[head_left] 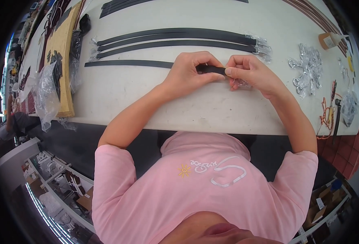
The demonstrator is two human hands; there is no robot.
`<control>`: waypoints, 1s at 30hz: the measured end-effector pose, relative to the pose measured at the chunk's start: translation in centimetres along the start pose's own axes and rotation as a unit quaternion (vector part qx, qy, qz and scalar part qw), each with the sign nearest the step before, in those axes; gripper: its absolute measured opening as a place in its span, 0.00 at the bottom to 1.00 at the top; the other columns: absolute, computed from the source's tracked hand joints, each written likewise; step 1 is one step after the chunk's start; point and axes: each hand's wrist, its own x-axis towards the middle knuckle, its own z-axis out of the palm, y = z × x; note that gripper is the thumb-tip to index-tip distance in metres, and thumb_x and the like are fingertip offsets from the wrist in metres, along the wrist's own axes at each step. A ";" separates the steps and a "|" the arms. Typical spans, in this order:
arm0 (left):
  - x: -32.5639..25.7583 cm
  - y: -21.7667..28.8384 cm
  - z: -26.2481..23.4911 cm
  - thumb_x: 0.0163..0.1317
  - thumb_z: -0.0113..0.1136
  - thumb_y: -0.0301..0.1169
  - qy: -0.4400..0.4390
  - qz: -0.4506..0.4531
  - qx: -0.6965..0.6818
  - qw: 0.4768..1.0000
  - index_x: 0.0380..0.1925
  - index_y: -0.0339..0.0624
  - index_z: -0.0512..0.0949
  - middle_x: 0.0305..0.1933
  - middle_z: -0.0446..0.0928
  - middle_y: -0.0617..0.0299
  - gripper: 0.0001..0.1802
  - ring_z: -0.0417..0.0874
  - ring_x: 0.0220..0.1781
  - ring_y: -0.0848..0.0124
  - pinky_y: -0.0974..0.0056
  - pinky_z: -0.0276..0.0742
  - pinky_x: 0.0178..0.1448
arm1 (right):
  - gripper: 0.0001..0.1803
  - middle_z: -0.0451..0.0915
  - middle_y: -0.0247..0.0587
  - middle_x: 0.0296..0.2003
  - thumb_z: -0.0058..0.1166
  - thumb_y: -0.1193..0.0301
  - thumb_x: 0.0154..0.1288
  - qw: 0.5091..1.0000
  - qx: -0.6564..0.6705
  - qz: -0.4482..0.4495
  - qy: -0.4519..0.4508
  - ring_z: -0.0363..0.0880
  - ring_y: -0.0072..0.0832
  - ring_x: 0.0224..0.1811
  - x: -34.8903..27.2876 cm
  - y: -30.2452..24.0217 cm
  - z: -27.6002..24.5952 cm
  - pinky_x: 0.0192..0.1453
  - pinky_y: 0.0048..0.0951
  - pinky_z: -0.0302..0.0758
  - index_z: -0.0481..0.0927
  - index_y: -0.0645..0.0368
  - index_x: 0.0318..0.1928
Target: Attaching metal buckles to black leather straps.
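Note:
A long black strap (pixel 134 63) lies across the white table, and its right end is lifted between my two hands. My left hand (pixel 191 73) pinches the strap between thumb and fingers. Close beside it, my right hand (pixel 246 72) is closed on the strap's end, thumb pressed on top. Some clear plastic shows under my right fingers; what it wraps is hidden. Just beyond my hands lie several finished-looking black straps (pixel 175 35), with plastic-wrapped metal clasps (pixel 262 49) at their right ends.
A pile of plastic-wrapped metal clasps (pixel 307 69) lies to the right, near a glue bottle (pixel 329 40). Orange-handled tools (pixel 330 110) and a clear plastic bag (pixel 349 107) are at the right edge. A yellow board (pixel 67 81) with black pieces and plastic stands at the left.

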 end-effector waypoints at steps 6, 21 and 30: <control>-0.2 0.4 0.2 0.55 0.76 0.26 0.011 0.017 0.017 1.000 0.37 0.35 0.86 0.32 0.83 0.65 0.11 0.78 0.31 0.81 0.73 0.74 0.35 | 0.09 0.80 0.29 0.27 0.60 0.68 0.69 1.000 0.006 0.001 -0.012 0.80 0.16 0.30 0.3 0.2 -0.2 0.37 0.21 0.78 0.78 0.59 0.34; -0.3 0.0 -0.3 0.58 0.75 0.26 0.008 -0.001 0.003 1.000 0.38 0.37 0.86 0.33 0.83 0.66 0.09 0.79 0.33 0.81 0.73 0.74 0.37 | 0.11 0.81 0.28 0.29 0.62 0.63 0.71 0.998 -0.016 0.041 -0.041 0.79 0.16 0.31 -0.1 -1.5 -0.4 0.40 0.18 0.71 0.79 0.57 0.41; -0.2 -0.3 -0.4 0.57 0.74 0.28 -0.006 -0.017 -0.025 1.000 0.39 0.37 0.87 0.33 0.85 0.62 0.11 0.81 0.32 0.77 0.71 0.77 0.38 | 0.14 0.81 0.28 0.30 0.65 0.64 0.68 0.996 -0.056 0.051 -0.049 0.79 0.15 0.32 0.1 -1.2 -1.0 0.40 0.17 0.74 0.81 0.61 0.44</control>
